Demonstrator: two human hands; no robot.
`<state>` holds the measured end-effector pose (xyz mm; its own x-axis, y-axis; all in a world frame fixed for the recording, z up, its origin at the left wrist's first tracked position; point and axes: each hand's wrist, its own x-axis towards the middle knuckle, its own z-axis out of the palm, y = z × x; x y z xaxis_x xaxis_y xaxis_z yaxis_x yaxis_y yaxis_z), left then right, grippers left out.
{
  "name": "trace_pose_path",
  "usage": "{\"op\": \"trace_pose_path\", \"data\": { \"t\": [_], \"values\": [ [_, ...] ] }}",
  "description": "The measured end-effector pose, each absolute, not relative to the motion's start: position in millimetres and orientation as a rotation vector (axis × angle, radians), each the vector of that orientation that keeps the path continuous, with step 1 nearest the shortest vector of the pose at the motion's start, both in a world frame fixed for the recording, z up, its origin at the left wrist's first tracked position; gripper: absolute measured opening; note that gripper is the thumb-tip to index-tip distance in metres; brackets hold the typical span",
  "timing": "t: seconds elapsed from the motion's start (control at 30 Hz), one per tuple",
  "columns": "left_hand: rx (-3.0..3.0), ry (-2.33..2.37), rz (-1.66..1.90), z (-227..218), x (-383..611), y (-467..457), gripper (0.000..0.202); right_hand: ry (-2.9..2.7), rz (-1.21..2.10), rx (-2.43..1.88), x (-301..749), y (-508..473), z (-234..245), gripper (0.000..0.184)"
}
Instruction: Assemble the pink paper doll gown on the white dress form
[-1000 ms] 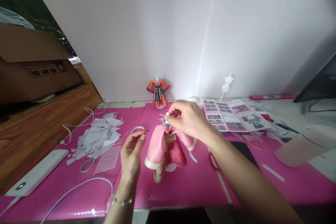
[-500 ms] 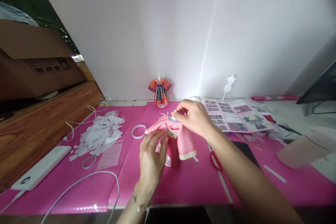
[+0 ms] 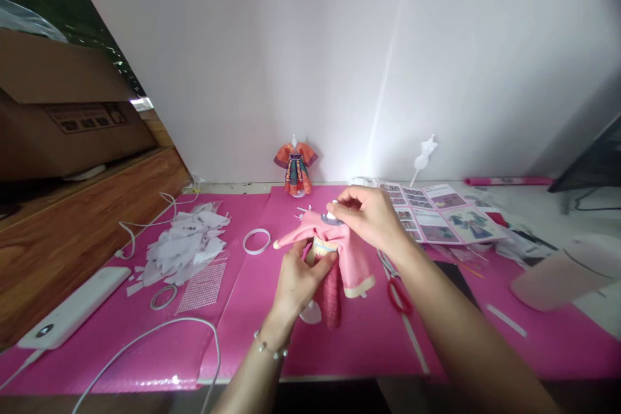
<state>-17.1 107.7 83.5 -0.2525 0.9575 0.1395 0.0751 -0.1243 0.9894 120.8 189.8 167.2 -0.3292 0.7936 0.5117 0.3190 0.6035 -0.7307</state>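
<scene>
A small doll mannequin [image 3: 332,214] wears a pink long-sleeved jacket [image 3: 356,265] with a grey patterned collar and cream cuffs. Below it hangs a dark pink skirt [image 3: 330,307] with a pale yellow patterned waistband [image 3: 324,246]. My left hand [image 3: 295,281] is closed around the waist, thumb in front near the band. Fingertips of my right hand [image 3: 371,215] pinch the mannequin at its white neck. The round white stand base [image 3: 311,314] shows beside the skirt, partly covered. The mannequin's torso is hidden by cloth.
Red-handled scissors [image 3: 398,297] lie right of the doll, a white tape ring [image 3: 257,241] to its left. Paper scraps [image 3: 187,239] and a white power bank [image 3: 75,307] are farther left. A dressed mannequin [image 3: 295,168], an instruction sheet [image 3: 439,213] and a cup [image 3: 553,281] stand around.
The dressed doll has shifted right and slightly toward me with both hands. My left hand has moved right and now grips the waist, with more of the skirt showing below it.
</scene>
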Motion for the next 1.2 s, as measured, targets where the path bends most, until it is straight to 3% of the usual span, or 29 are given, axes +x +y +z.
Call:
{"op": "trace_pose_path", "data": {
  "t": [1.2],
  "values": [
    [1.236, 1.383, 1.457, 110.3, -19.4, 100.4, 0.028, -1.887, 0.641, -0.839, 122.0, 180.1, 177.2, 0.015]
  ]
}}
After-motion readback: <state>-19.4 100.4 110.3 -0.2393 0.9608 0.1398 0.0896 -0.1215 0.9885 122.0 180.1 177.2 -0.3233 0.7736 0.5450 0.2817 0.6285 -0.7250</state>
